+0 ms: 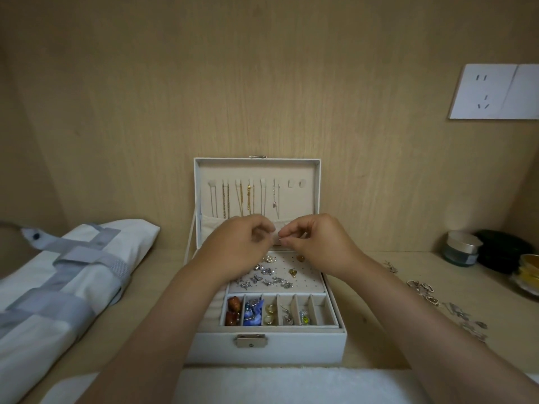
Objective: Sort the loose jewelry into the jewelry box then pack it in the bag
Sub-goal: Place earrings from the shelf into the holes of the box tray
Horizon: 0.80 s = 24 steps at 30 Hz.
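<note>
A white jewelry box (268, 345) stands open in the middle of the wooden desk. Several necklaces (245, 199) hang inside its raised lid. Its perforated panel (306, 279) carries several earrings, and the front compartments hold beads, rings and charms. My left hand (236, 246) and my right hand (315, 243) meet above the back of the tray, fingers curled. Between the fingertips sits a tiny silver piece (280, 240), pinched by my right hand; my left fingertips touch it too. Loose silver jewelry (423, 288) lies on the desk to the right. A white and grey bag (58, 287) lies at the left.
A small lidded jar (462, 248), a dark round case (504, 255) and a yellow dish (529, 272) stand at the far right. A wall socket (493, 91) is on the back panel. A white fuzzy cloth (291, 383) lies along the near edge.
</note>
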{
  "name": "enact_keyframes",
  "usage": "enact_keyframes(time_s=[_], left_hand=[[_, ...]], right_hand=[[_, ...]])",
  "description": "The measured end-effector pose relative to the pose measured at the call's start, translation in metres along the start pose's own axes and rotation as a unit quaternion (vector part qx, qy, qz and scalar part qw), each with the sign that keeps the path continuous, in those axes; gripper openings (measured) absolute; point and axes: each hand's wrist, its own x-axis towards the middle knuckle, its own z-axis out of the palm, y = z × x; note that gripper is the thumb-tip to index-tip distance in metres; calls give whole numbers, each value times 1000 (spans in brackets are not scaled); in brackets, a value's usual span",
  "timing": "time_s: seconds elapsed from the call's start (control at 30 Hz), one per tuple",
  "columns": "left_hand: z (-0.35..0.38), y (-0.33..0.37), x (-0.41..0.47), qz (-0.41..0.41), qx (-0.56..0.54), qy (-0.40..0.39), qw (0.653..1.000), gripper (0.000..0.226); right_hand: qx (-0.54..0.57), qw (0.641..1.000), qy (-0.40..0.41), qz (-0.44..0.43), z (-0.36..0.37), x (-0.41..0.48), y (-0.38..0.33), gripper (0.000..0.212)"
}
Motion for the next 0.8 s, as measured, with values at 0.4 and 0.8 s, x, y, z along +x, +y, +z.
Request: enact_keyframes(time_s=[0.4, 0.8], left_hand=[[6, 3, 2, -50, -152, 48, 986, 11], [-7, -7, -2, 3, 79, -88, 993, 9]], right_hand=[[74, 996, 34, 29, 4, 3, -1, 7], [-322, 942, -10, -96, 12, -4, -12, 10]])
